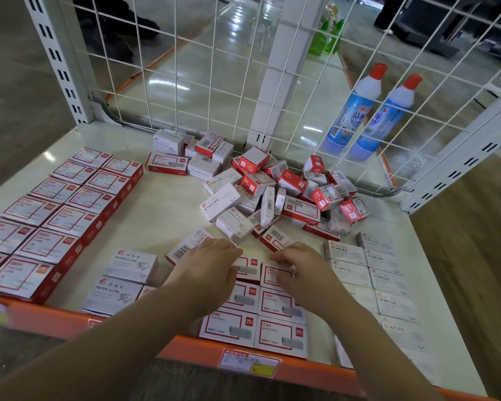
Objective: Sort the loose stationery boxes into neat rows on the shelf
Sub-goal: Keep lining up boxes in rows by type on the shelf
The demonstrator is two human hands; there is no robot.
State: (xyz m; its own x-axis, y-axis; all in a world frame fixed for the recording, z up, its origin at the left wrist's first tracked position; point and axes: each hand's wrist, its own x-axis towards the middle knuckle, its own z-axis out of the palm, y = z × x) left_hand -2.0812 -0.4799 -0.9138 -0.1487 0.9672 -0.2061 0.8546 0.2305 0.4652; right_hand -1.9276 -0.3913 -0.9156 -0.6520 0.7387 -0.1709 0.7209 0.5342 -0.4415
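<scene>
White shelf under me, my left hand and right hand press flat, fingers loose, on light stiff red boxes, pile just beyond.

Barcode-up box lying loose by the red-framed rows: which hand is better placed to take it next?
Probably the left hand: it lies right beside the barcode-up box, while the right hand sits on the red-framed rows, farther away.

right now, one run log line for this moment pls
stage: sorting underway | left hand and right hand: on red-framed staple boxes, front centre rows | loose pile: unsorted at back | shelf
</scene>
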